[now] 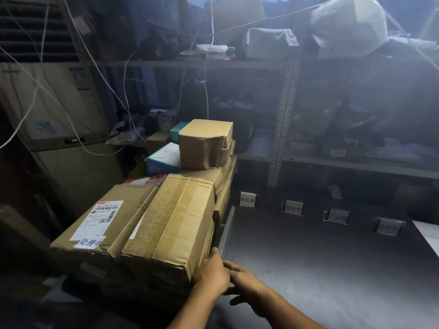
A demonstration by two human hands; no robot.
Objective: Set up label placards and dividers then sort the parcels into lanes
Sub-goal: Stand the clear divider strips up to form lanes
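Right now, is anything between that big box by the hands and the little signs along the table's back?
Yes: a thin metal divider stands on edge along the table's left side, between the big box and the placards. Beyond it, nothing visible lies in the way on the dark tabletop.

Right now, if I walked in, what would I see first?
The pile of cardboard boxes on the left, with a small box perched on top. Then four label placards in a row at the back of the dark table, and the left hand and right hand by the nearest box.
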